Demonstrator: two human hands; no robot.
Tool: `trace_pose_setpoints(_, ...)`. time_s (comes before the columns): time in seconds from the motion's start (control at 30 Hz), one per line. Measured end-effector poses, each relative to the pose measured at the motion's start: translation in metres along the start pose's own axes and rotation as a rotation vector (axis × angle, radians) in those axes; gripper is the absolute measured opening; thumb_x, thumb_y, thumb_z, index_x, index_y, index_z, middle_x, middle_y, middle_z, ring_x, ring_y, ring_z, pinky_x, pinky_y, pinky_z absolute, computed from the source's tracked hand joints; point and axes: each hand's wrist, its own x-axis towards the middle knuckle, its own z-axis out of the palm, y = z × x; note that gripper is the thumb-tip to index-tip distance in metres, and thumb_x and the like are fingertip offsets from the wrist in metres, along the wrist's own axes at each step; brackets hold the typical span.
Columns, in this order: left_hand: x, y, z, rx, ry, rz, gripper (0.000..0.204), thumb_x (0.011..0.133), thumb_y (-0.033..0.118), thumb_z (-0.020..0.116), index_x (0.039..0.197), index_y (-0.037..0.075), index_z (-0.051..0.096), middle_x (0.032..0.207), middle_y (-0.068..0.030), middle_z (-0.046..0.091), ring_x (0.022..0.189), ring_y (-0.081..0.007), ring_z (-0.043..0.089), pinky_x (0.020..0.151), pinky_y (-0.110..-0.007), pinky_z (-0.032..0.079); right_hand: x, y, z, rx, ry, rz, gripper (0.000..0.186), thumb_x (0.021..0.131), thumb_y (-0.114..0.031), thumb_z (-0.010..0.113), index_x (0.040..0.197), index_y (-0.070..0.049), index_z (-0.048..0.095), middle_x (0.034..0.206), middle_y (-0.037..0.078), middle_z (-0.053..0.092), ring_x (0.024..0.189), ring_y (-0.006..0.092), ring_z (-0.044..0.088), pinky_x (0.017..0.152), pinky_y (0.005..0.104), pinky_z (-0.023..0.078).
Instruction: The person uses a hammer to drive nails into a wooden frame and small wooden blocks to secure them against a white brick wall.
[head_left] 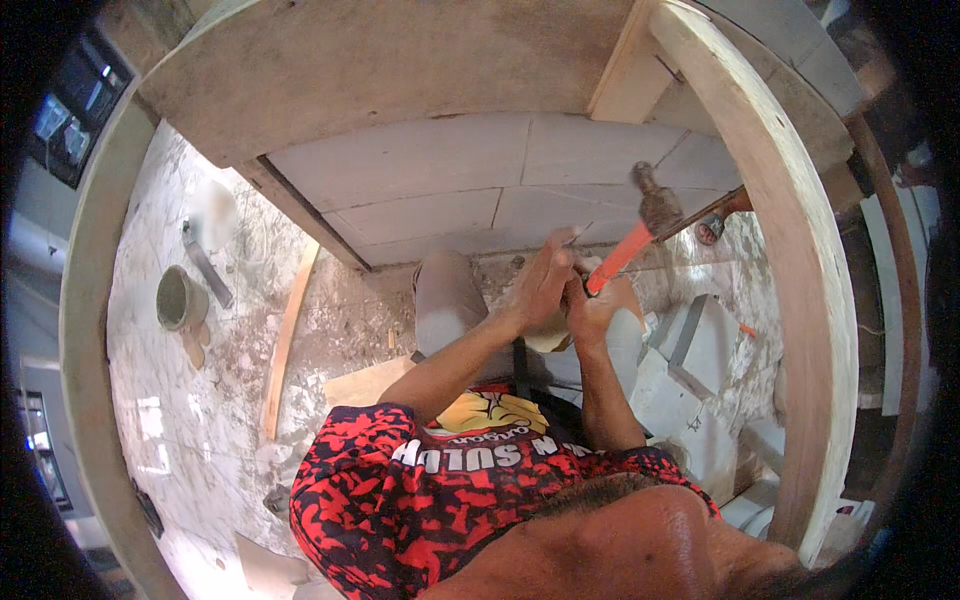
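Note:
My right hand (590, 308) is wrapped round the orange handle of a claw hammer (617, 258). The dark metal hammer head (658, 205) points up and away to the right, clear of the wall. Close beside it, my left hand (540, 285) is raised with its fingers bent together near the tips. Anything pinched there is too small and blurred to make out. A tan piece (626, 296) shows partly behind my right hand, over my lap; its kind is unclear. In front of both hands stands a low wall of pale grey blocks (430, 165).
A wooden frame surrounds me, with a thick curved post (800, 250) at right and a broad board (390, 70) ahead. On the dusty tiled floor lie a bucket (182, 300), a wooden strip (290, 345) and a trowel-like tool (207, 265). Cut grey blocks (705, 345) lie at right.

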Motion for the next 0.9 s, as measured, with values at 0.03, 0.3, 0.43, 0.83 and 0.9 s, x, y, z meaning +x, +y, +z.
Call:
trace_pose_setpoints(0.03,-0.004,-0.007,-0.001,-0.02,0.025,-0.045,0.06,0.092,0.055,0.028,0.119,0.004,0.042,0.082,-0.0169,0.057,0.066,-0.0211,0.059,0.059,-0.033,0.046,-0.003,0.011,-0.005,-0.133,-0.015,-0.008,0.027,0.081,-0.019,0.066,0.099,0.0,0.061,0.082,0.007,0.064,0.07,0.0144,0.059,0.063,0.0268,0.046)
trace_pose_setpoints(0.3,-0.022,-0.023,-0.007,-0.045,0.201,-0.207,0.063,0.089,0.061,0.031,0.109,0.004,0.05,0.08,-0.0084,0.056,0.072,-0.0172,0.054,0.061,-0.031,0.042,-0.012,-0.008,0.007,-0.355,-0.141,0.019,0.023,0.078,-0.007,0.065,0.1,-0.002,0.062,0.086,0.009,0.065,0.075,0.0156,0.06,0.068,0.0286,0.047)
trace_pose_setpoints(0.43,-0.031,-0.017,-0.024,-0.28,0.001,-0.388,0.06,0.085,0.062,0.043,0.1,0.005,0.055,0.078,-0.0025,0.054,0.069,-0.0114,0.05,0.056,-0.026,0.038,0.0,-0.002,-0.002,-0.218,-0.099,-0.228,0.029,0.079,-0.02,0.07,0.093,0.002,0.059,0.069,0.003,0.058,0.055,0.0083,0.052,0.048,0.0223,0.04)
trace_pose_setpoints(0.83,-0.033,-0.03,-0.013,-0.969,0.085,-0.339,0.034,0.085,0.037,0.06,0.101,0.008,0.054,0.07,0.003,0.05,0.046,-0.0037,0.033,0.043,-0.019,0.027,-0.005,0.001,-0.012,-0.087,-0.001,-0.074,0.026,0.079,-0.019,0.07,0.086,-0.001,0.053,0.057,0.002,0.05,0.04,0.0086,0.045,0.036,0.0218,0.033)
trace_pose_setpoints(0.9,-0.034,-0.037,-0.015,-0.967,0.076,-0.376,0.031,0.084,0.032,0.062,0.104,0.009,0.054,0.074,0.0023,0.053,0.048,-0.0052,0.037,0.045,-0.021,0.031,-0.013,-0.003,-0.009,-0.068,-0.04,0.028,0.022,0.08,-0.016,0.068,0.086,0.0,0.054,0.057,0.002,0.051,0.04,0.0085,0.045,0.036,0.0217,0.034)
